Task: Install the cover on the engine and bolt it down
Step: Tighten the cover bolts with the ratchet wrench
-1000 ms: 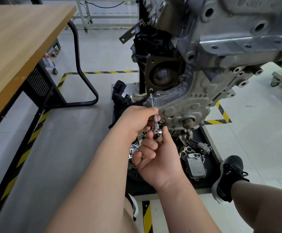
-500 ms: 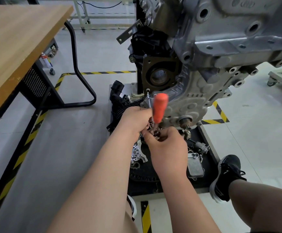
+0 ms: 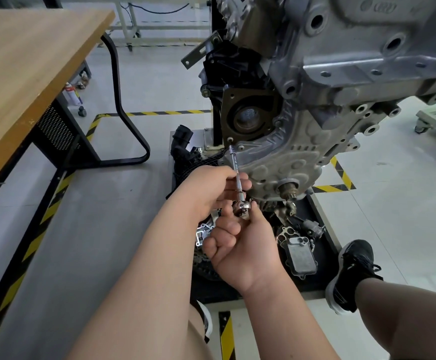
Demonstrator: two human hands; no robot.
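Note:
The grey engine (image 3: 354, 55) hangs on a stand at the upper right, with the ribbed silver cover (image 3: 287, 162) set against its lower face. A thin ratchet extension bar (image 3: 235, 167) runs from a bolt at the cover's left corner down to the ratchet head (image 3: 242, 209). My left hand (image 3: 211, 188) pinches the bar's lower part. My right hand (image 3: 240, 245) grips the ratchet at its head, palm turned up. The ratchet's handle is hidden behind that hand.
A black tray (image 3: 323, 229) under the engine holds loose parts, among them an oil cooler (image 3: 301, 255) and a black hose piece (image 3: 183, 144). A wooden table (image 3: 22, 74) with black legs stands at the left. My shoe (image 3: 354, 271) rests by the tray.
The ratchet's orange handle swung up in front of the cover half a second ago and has now swung back down out of sight behind my right hand. My left hand stays on the bar.

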